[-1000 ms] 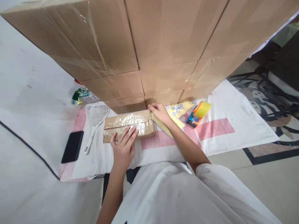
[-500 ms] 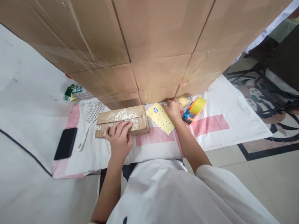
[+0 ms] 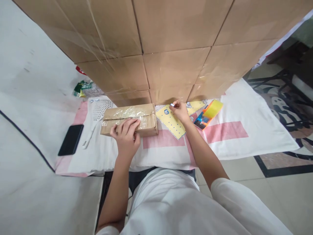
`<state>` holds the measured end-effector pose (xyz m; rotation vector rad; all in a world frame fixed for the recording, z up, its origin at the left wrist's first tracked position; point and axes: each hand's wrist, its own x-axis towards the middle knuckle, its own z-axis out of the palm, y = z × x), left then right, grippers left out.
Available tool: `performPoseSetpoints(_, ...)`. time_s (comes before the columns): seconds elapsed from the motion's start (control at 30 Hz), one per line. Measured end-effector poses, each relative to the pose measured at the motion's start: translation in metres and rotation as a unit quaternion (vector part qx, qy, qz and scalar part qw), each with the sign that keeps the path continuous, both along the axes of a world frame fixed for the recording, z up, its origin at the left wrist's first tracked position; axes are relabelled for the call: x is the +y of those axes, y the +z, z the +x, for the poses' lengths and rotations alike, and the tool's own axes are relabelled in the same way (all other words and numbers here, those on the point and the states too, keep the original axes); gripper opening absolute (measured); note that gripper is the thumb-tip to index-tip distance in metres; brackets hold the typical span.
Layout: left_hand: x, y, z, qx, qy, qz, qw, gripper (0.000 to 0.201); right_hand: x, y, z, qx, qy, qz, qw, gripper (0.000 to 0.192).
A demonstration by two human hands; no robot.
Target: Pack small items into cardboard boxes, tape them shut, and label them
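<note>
A small taped cardboard box (image 3: 128, 118) lies on a pink-and-white cloth (image 3: 227, 137). My left hand (image 3: 126, 137) rests flat on its near edge, fingers spread over the clear tape. My right hand (image 3: 180, 111) is over a yellow sticker sheet (image 3: 171, 123) to the right of the box, pinching a small white sticker between thumb and fingers. An orange and blue tape dispenser (image 3: 207, 114) with a yellow roll lies just right of that hand.
A wall of big stacked cardboard cartons (image 3: 171, 49) rises directly behind the cloth. A white slotted scoop (image 3: 97, 117) and a black phone (image 3: 70, 143) lie left of the box. A green packet (image 3: 83, 88) sits at the back left. Patterned floor tiles show at right.
My right hand moved from the box's far right corner over to the yellow sheet and now pinches a small sticker. The left hand stayed on the box.
</note>
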<state>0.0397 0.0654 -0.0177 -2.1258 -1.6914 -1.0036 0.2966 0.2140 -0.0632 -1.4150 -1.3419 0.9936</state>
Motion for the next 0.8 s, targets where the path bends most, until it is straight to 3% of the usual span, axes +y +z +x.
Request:
performPoseSetpoints(0.17,0.014,0.001,-0.009,-0.016,0.007,0.003,1.000,0.043,-0.011,0.015,-0.009,0.110,0.089,-0.017,0.990,0.030)
performPoseSetpoints(0.43,0.023,-0.008,-0.014,-0.047,0.037,0.010,0.998,0.046,-0.023,0.027,-0.007,0.257,0.161,-0.051,0.952,0.036)
performPoseSetpoints(0.53,0.025,-0.013,-0.012,-0.054,0.044,0.032,0.997,0.043,-0.029,0.028,-0.013,0.350,0.182,-0.083,0.915,0.032)
performPoseSetpoints(0.7,0.025,-0.018,-0.010,-0.032,0.053,0.080,0.995,0.038,-0.040,0.023,-0.030,0.504,0.204,-0.176,0.821,0.023)
performPoseSetpoints(0.8,0.025,-0.020,-0.011,-0.022,0.057,0.085,0.995,0.039,-0.043,0.017,-0.039,0.498,0.228,-0.186,0.815,0.022)
